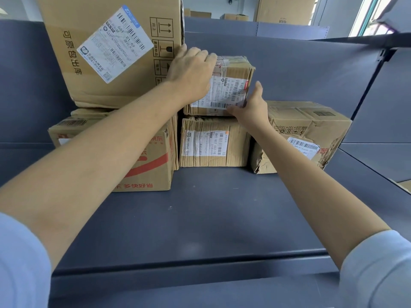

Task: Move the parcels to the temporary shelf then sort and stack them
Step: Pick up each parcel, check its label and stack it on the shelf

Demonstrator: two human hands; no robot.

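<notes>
A small brown parcel [231, 85] with a white label sits on top of another small labelled parcel [213, 143] at the middle of the dark shelf [200, 218]. My left hand [191, 72] lies over the top parcel's upper left corner, fingers curled over its top. My right hand [251, 105] grips its lower right corner, thumb up along the front. To the left, a big box [111, 50] with a large tilted label stands on a box with red print [151, 165]. A crumpled parcel [307, 134] lies to the right.
The shelf's grey back panel [289, 70] rises behind the parcels, and a side panel [382, 112] closes the right end. More cardboard boxes [284, 10] stand in the room beyond. The shelf's front lip [189, 263] runs below my forearms.
</notes>
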